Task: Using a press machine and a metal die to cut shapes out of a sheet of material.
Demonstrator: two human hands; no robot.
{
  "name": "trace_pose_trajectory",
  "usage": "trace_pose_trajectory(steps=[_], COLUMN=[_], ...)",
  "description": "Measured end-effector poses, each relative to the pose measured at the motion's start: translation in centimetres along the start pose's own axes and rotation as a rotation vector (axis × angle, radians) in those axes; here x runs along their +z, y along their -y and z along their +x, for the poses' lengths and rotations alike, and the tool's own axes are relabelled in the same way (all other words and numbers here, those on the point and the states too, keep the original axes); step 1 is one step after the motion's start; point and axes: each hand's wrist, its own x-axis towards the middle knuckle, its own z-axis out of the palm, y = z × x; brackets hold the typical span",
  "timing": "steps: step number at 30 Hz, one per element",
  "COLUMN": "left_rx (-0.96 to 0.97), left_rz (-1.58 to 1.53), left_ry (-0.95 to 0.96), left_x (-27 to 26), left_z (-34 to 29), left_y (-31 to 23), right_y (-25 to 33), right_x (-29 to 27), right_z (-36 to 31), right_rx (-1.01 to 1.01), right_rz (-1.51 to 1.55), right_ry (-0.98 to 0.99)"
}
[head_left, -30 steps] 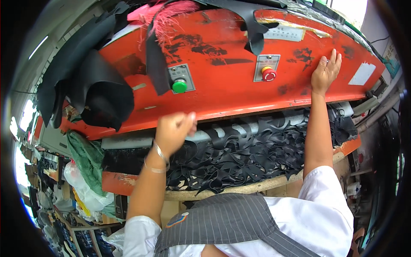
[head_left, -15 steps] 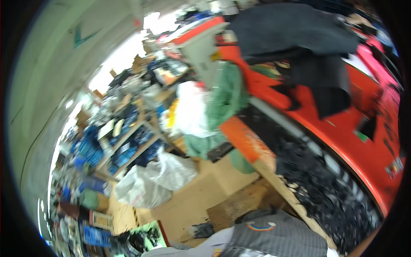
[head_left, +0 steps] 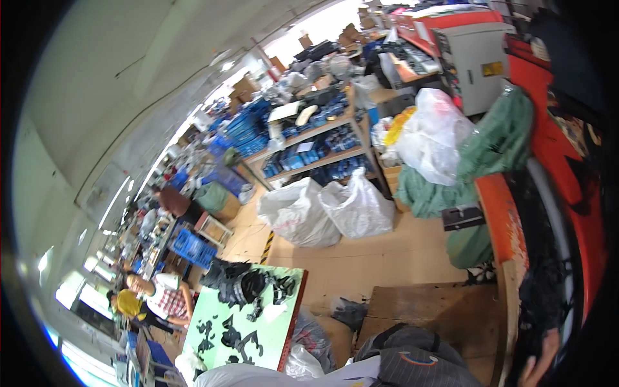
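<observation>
My right hand [head_left: 541, 362] is low at the right edge, cut off by the frame's dark rim. Its thumb and a finger stand apart, and I see nothing held between them. It is beside the long trough of black scraps [head_left: 540, 290] along the red machine [head_left: 588, 255]. An orange and wooden board [head_left: 506, 226] borders that trough. No part of my left hand shows. My striped dark apron [head_left: 419, 367] with a rainbow patch fills the bottom middle.
A green-topped table [head_left: 274, 329] with black cut pieces stands ahead left. White sacks [head_left: 300, 209] sit before shelves of blue items [head_left: 322, 145]. A clear plastic bag [head_left: 432, 138] rests by green sacking [head_left: 500, 145]. Co-workers [head_left: 164, 297] are at the far left. A wooden board [head_left: 425, 316] lies on the floor.
My view has swung left, away from the red machine with dark fabric on it. The green table and co-workers have come into fuller view. My right hand now shows at lower right.
</observation>
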Motion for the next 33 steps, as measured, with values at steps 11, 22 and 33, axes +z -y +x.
trace_pose_trajectory(steps=[11, 22, 33], left_rx=[-0.185, -0.156, 0.014], left_rz=[-0.236, -0.398, -0.558], left_ry=[0.003, 0.128, 0.429], left_x=[-1.7, -7.1, -12.5], left_z=[-7.5, -3.1, 11.2], left_y=[-2.8, -4.3, -3.9], right_y=[5.5, 7.8, 12.1], right_x=[4.4, 5.3, 11.9], right_z=[5.8, 5.9, 1.5], right_rx=[-0.038, 0.064, -0.028], right_rz=[0.358, 0.477, 0.398], right_ry=[0.550, 0.574, 0.481])
